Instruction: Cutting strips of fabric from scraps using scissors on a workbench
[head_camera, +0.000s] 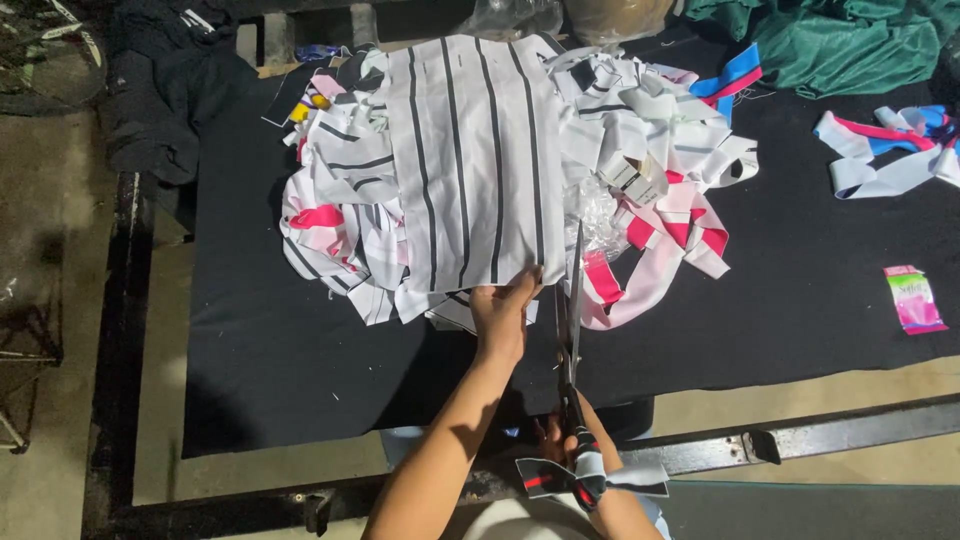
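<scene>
From the head view I see my left hand (500, 318) pinching the near edge of a white panel with black stripes (470, 160), thumb and fingers closed on the cloth where it hangs over a heap of white, pink and black scraps (340, 215) on the black table cover (800, 280). My right hand (560, 440) is low by the table's near edge, wrapped around the handles of long scissors (573, 320); the blades point away from me, nearly closed, just right of the panel's edge. A strip of cloth (590, 478) is tied around the handles. A small pink packet (912, 298) lies well apart to the right.
</scene>
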